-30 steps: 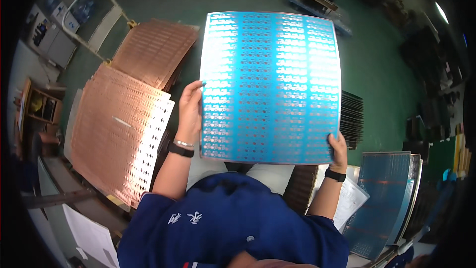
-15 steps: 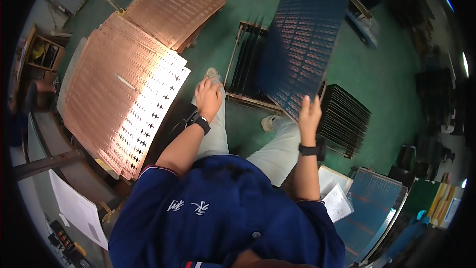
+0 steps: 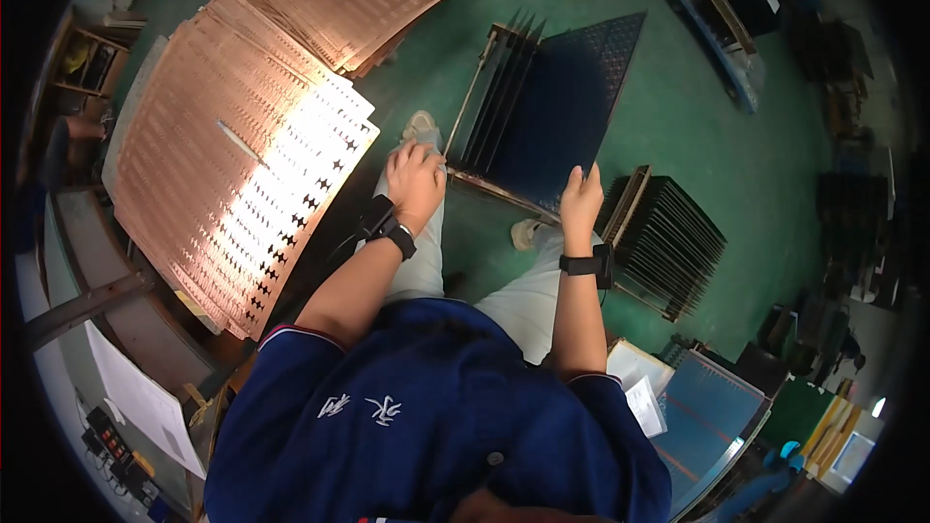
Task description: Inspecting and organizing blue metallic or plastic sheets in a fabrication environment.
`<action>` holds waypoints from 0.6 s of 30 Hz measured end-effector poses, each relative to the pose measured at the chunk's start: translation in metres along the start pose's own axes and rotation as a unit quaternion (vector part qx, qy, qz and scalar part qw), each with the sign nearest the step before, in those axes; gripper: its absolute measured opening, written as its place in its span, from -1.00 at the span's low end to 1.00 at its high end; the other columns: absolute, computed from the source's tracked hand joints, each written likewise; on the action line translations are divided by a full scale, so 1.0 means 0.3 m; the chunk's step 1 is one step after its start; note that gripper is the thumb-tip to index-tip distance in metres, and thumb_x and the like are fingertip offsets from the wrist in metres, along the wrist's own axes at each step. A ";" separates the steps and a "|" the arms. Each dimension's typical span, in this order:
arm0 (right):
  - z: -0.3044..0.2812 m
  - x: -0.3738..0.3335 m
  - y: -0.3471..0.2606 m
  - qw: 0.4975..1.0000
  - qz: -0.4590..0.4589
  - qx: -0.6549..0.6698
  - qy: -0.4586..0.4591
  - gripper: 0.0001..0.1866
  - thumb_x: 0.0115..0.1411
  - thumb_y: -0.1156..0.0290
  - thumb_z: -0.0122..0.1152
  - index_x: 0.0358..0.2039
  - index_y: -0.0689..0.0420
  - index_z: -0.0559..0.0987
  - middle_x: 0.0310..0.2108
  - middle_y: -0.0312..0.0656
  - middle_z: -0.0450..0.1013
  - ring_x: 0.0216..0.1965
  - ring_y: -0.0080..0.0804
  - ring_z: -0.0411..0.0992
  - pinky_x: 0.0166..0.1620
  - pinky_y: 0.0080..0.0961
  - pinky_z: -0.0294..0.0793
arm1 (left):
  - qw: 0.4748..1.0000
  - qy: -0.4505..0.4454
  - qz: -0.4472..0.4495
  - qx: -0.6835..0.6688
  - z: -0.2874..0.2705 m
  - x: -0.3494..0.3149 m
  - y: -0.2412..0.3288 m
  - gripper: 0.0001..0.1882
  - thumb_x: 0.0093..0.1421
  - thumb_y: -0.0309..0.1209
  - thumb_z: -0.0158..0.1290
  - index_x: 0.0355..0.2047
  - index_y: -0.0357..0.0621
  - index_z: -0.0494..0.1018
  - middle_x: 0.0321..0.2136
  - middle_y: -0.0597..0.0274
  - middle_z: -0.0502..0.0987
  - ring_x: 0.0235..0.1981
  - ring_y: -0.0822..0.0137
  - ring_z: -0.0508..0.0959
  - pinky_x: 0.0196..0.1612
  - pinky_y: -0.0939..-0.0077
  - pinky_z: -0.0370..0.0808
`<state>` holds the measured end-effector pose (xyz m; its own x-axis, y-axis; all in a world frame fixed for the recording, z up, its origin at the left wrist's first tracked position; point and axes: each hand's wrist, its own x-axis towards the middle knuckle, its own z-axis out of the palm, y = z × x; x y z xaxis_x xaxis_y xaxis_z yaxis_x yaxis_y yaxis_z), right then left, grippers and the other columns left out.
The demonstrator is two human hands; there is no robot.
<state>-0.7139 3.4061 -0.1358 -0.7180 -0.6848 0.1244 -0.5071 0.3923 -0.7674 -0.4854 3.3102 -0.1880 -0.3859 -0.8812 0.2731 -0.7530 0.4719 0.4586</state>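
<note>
My right hand [image 3: 581, 198] grips a dark blue perforated-looking circuit board panel [image 3: 584, 77] by its near corner, the thumb and fingers pinching the edge. The panel leans at a steep tilt over the slotted rack [image 3: 506, 196] on the floor in front of my feet. Several thin dark panels [image 3: 496, 102] stand on edge in the left part of that rack. How far the held panel sits inside the rack is hidden by its own face. My left hand [image 3: 417, 184] lies on my left knee with its fingers spread, holding nothing.
Large copper-coloured panels are stacked at my left [image 3: 223, 165], with another copper stack [image 3: 358, 0] beyond. A second rack of dark panels [image 3: 673, 244] stands to the right. Blue panels [image 3: 712, 407] and papers [image 3: 643, 405] lie at my right side. A blue trolley [image 3: 722, 58] is farther off.
The held panel has come down toward the rack and turned steeper, its patterned face now barely showing. My right hand moved slightly left and up. My left hand stays on the knee.
</note>
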 end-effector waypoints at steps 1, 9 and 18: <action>0.000 0.023 0.009 1.000 -0.007 -0.011 -0.002 -0.69 0.24 0.49 -0.07 -0.01 0.28 0.38 -0.41 0.09 0.48 -0.42 -0.07 0.47 -0.30 -0.36 0.41 | 1.000 0.000 0.003 0.008 0.002 0.004 0.006 -0.87 -0.05 -0.47 -0.01 -0.46 -0.02 0.50 -0.17 0.30 0.46 0.04 0.15 0.33 0.10 0.18 0.22; 0.040 0.115 0.003 1.000 -0.015 0.014 -0.009 -0.68 0.22 0.47 -0.04 -0.02 0.30 0.40 -0.36 0.14 0.49 -0.31 0.03 0.49 -0.25 -0.26 0.43 | 1.000 0.000 0.021 0.014 0.005 0.000 -0.006 -0.86 -0.07 -0.45 0.01 -0.48 -0.03 0.53 -0.19 0.25 0.45 0.02 0.15 0.32 0.08 0.11 0.21; 0.236 0.130 0.000 0.991 0.054 -0.115 -0.053 -0.60 0.23 0.39 -0.05 0.07 0.23 0.34 -0.32 0.22 0.47 -0.27 0.14 0.46 -0.21 -0.12 0.46 | 0.999 -0.018 0.018 0.024 0.009 0.008 0.010 -0.87 -0.07 -0.46 0.01 -0.46 -0.04 0.51 -0.16 0.27 0.44 0.05 0.12 0.31 0.12 0.07 0.17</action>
<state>-0.7083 3.3360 -0.1755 -0.7259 -0.6873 -0.0257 -0.5343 0.5871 -0.6081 -0.4901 3.3094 -0.1880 -0.4309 -0.8649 0.2573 -0.7628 0.5015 0.4083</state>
